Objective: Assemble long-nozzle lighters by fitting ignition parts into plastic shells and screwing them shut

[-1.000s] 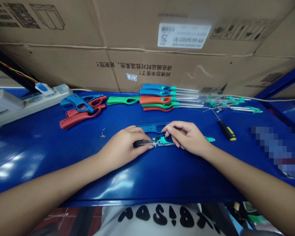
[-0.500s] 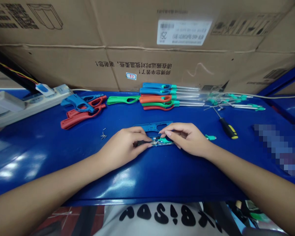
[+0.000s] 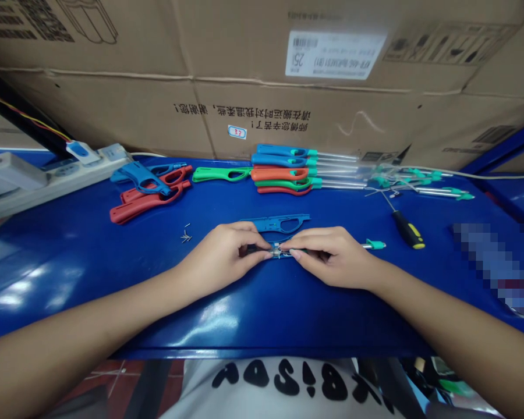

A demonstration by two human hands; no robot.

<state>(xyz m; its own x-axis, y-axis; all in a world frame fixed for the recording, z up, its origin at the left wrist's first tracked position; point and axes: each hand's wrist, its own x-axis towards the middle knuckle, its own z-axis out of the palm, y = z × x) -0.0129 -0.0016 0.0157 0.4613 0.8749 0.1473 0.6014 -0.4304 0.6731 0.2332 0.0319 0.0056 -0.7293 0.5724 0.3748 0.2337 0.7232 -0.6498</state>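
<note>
The left hand (image 3: pixel 220 253) and right hand (image 3: pixel 332 256) pinch a small metal-and-teal lighter insert (image 3: pixel 279 251) between them; one slackened finger could drop it against the blue lighter shell (image 3: pixel 275 223) just beyond.

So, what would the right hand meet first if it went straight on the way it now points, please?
The right hand would probably meet the small metal part first, though depth is unclear.

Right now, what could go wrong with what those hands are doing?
The small metal-and-teal assembly pinched between the left hand and the right hand might slip and drop onto the glossy blue workbench. The tiny loose metal pins lying unsecured on the bench could also get brushed aside and lost.
</note>
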